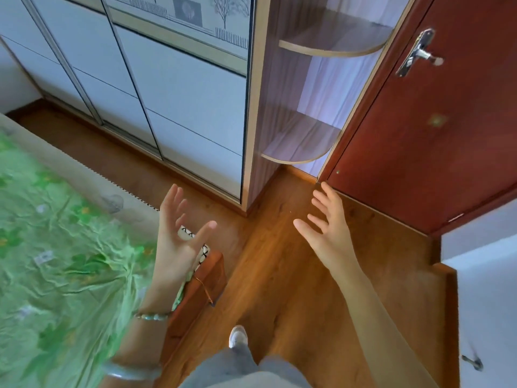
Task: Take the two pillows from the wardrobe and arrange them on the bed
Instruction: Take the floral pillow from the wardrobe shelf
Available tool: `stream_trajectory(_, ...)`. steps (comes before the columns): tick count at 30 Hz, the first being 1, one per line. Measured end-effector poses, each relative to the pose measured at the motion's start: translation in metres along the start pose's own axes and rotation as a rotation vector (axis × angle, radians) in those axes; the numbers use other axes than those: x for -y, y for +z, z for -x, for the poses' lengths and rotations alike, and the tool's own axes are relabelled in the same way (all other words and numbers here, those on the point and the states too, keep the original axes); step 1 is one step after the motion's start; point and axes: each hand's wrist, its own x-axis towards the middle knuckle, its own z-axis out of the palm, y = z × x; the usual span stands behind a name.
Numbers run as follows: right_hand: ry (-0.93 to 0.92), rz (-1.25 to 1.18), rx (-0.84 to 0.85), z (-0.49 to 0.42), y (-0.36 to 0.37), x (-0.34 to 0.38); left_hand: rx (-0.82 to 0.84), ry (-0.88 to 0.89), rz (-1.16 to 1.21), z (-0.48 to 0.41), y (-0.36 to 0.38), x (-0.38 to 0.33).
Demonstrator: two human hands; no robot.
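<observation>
Pillows do not show in the head view, so where they lie relative to the hands cannot be told. One wardrobe stands ahead, its three visible sliding panels drawn shut and hiding its contents. Two curved corner shelves sit at its right end, one above the other. One bed under a crumpled green floral sheet fills the lower left.

Both hands are raised in front of the wardrobe. The left hand, fingers spread and palm turned inward, hovers above the bed's corner. The right hand, fingers straight and palm down, hangs over the wooden floor near the foot of a red-brown door. Neither grips anything. A beaded bracelet and a pale bangle ring the left forearm.
</observation>
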Motion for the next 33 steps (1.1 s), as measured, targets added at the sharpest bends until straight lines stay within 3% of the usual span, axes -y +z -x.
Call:
stream_trajectory(9, -0.088, -0.032, 0.243, -0.157, 0.056, 0.018, -0.149, -0.045, 0.015, -0.117, 0.003, 0.019)
stream_trajectory(24, -0.336, -0.035, 0.829, -0.423, 0.194, 0.063, -0.632, -0.067, -0.132, -0.311, 0.027, 0.033)
stream_trajectory(33, -0.364, -0.073, 0.953, -0.501, 0.303, 0.1, -0.806, -0.099, -0.217, -0.388, -0.037, 0.055)
